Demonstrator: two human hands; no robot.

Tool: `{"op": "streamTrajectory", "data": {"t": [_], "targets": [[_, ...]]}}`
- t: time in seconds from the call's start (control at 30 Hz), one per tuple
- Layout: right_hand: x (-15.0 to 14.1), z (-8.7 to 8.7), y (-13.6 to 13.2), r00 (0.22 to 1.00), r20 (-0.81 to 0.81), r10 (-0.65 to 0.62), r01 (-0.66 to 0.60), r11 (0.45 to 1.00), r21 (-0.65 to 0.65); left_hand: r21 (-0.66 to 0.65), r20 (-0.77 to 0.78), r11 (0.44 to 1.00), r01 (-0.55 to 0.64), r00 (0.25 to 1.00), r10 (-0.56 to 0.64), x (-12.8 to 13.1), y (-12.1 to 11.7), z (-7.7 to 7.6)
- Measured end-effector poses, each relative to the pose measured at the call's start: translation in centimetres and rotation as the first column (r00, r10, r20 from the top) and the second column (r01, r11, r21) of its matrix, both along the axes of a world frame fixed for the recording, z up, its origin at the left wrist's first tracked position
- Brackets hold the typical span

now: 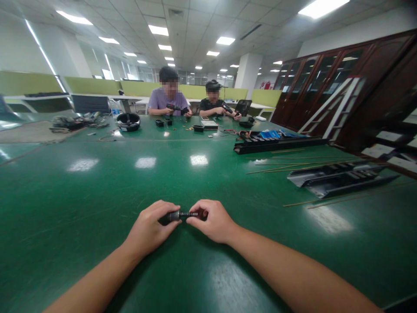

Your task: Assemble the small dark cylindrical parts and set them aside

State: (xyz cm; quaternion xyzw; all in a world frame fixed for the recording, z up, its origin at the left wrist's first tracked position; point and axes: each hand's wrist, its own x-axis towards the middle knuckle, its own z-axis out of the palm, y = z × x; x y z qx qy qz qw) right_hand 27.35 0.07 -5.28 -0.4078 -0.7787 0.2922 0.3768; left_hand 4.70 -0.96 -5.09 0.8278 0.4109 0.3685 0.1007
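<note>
Both my hands meet over the near middle of a green table [124, 195]. Between them is a small dark cylinder [175, 215] with a silvery end and a thin metal shaft [185, 214], held level; its exact kind does not show. Thumb and fingers of my left hand [151, 226] are closed round the cylinder, hiding its left end. My right hand [211, 221] pinches the shaft's far end, which its fingertips partly cover.
Across the table sit two people [167, 98] [211, 102], each handling a dark power tool. Black metal channels [280, 144] and thin rods [280, 168] lie to the right. A black headset [128, 122] rests at the back left; a stepladder [342, 106] stands behind.
</note>
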Motion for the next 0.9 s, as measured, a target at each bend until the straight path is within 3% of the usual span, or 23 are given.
{"op": "streamTrajectory", "data": {"t": [0.9], "targets": [[0.18, -0.11, 0.09, 0.998, 0.017, -0.062, 0.063, 0.996, -0.061, 0.012, -0.015, 0.999, -0.039, 0.999, 0.039, -0.42, 0.31, -0.04]]}}
